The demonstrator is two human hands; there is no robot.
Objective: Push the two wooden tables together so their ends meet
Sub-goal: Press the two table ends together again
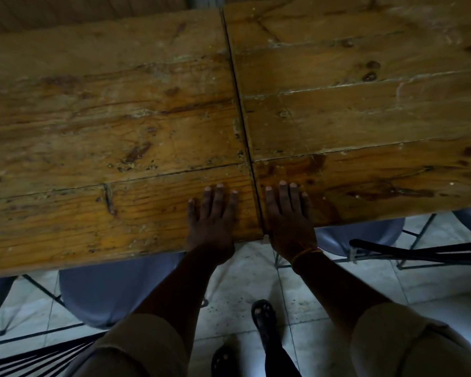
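Two worn wooden tables fill the upper view, the left table (98,126) and the right table (365,110). Their ends touch along a thin dark seam that runs from the far edge down to the near edge between my hands. My left hand (212,216) lies flat, palm down, on the left table's near corner just left of the seam. My right hand (288,216) lies flat on the right table's near corner just right of the seam, with a yellow thread band on its wrist. Neither hand grips anything.
Grey-blue chair seats (106,289) (362,235) are tucked under the near edges of both tables, with thin black metal frames (419,250) around them. My sandalled feet (264,317) stand on a pale tiled floor. A striped dark object shows at the bottom left corner.
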